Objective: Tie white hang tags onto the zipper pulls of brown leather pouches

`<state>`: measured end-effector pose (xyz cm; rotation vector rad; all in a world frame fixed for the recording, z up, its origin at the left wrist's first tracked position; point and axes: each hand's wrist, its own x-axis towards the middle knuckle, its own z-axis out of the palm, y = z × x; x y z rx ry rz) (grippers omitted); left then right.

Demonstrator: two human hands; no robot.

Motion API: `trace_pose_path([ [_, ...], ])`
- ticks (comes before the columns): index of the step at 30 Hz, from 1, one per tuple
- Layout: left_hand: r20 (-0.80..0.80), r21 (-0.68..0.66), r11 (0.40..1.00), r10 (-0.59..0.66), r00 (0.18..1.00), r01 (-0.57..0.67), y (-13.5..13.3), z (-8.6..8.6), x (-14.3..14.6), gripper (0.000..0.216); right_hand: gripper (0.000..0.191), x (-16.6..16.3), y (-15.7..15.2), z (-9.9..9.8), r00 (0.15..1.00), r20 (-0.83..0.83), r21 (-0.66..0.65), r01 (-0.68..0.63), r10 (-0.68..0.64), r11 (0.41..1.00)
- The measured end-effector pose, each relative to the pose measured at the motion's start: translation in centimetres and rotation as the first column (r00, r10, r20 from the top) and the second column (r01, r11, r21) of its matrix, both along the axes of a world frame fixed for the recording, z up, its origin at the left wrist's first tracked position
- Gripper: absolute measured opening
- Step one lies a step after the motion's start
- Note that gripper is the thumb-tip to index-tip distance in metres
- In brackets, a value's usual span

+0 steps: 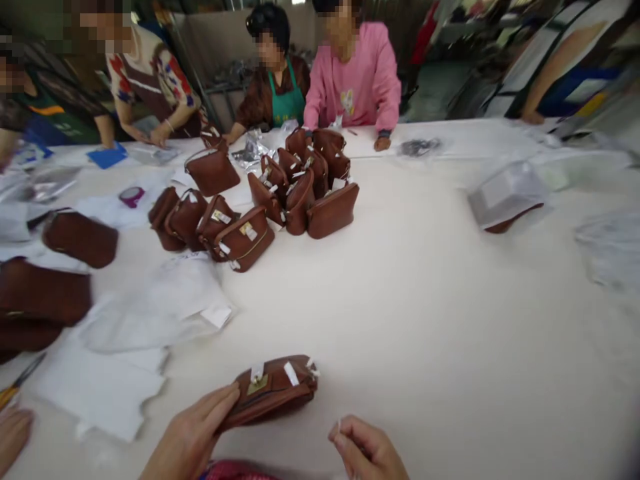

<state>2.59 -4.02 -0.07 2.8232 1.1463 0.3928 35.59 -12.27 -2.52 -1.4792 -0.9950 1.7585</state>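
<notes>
A brown handbag (280,393) lies tilted low in the middle, with a brass-coloured clasp and white wrapping strips on its top side. My left hand (195,427) grips its left end, fingers along the top and the thumb out of sight. To the right of the bag and apart from it, my right hand (367,450) is closed in a pinch. Something thin and whitish shows at those fingertips, too small to name.
Several brown bags (333,210) stand grouped across the white table (425,320). Plastic bags and paper sheets (100,383) lie left, by yellow-handled snips (20,383) and another person's hand (13,433). A wrapped bag (507,193) sits right. Several people stand along the far edge.
</notes>
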Motion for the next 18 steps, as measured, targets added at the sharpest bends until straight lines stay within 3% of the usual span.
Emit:
trace_pose_path([
  [3, -0.087, -0.059, 0.998, 0.030, 0.996, -0.036, -2.1, 1.4, -1.4, 0.066, 0.049, -1.8, -0.2, 0.5, 0.998, 0.023, 0.009, -0.057, 0.057, 0.998],
  [7, -0.204, -0.167, 0.982, 0.053, 0.978, -0.088, -2.0, 3.1, -0.2, 0.076, 0.043, -2.9, -0.1, 0.5, 0.998, 0.056, 0.006, -0.022, 0.021, 1.000],
  [10, -0.258, -0.236, 0.970, -0.008, 0.966, -0.055, -0.3, 4.7, 2.5, 0.074, 0.038, -3.0, 0.2, 0.3, 0.999, 0.052, 0.032, 0.003, -0.005, 0.999],
  [13, -0.221, -0.313, 0.944, -0.180, 0.958, 0.106, 1.7, 6.0, 6.3, 0.075, 0.033, -2.8, 0.4, 0.2, 0.998, 0.058, 0.048, 0.026, -0.029, 0.999],
  [15, -0.166, -0.362, 0.912, -0.266, 0.950, 0.193, 2.7, 6.3, 8.9, 0.071, 0.032, -2.8, 0.5, 0.2, 0.996, 0.076, 0.049, 0.040, -0.044, 0.998],
  [18, -0.140, -0.485, 0.857, -0.275, 0.951, 0.176, 3.2, 6.1, 12.2, 0.050, 0.028, -2.6, 0.6, 0.2, 0.993, 0.104, 0.049, 0.049, -0.054, 0.998],
])
